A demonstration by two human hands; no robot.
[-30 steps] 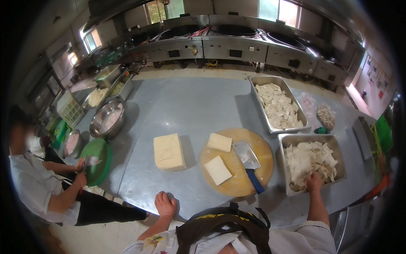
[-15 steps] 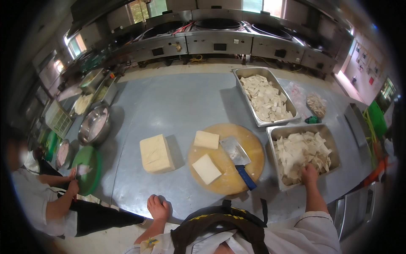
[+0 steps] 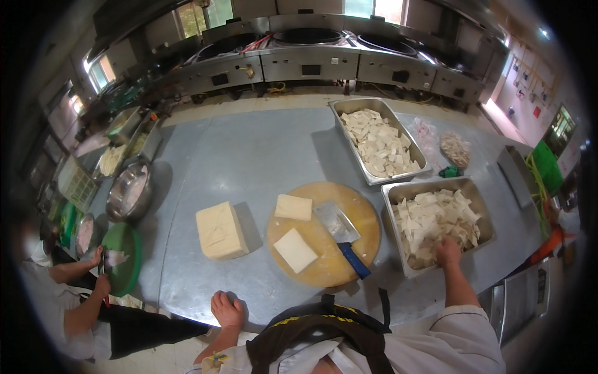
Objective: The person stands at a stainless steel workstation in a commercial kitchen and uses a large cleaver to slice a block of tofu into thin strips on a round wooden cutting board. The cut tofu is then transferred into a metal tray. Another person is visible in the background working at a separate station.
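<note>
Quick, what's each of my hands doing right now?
Left hand: open, fingers loosely bent, resting at the table edge, nothing visibly held.
Right hand: down in the pale pieces in the nearer tray; whether it grips any cannot be told.

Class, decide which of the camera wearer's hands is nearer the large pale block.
Left. The left hand rests on the table, on the near side of the large pale block; the right hand is farther right, past the round board, in the nearer metal tray.
</note>
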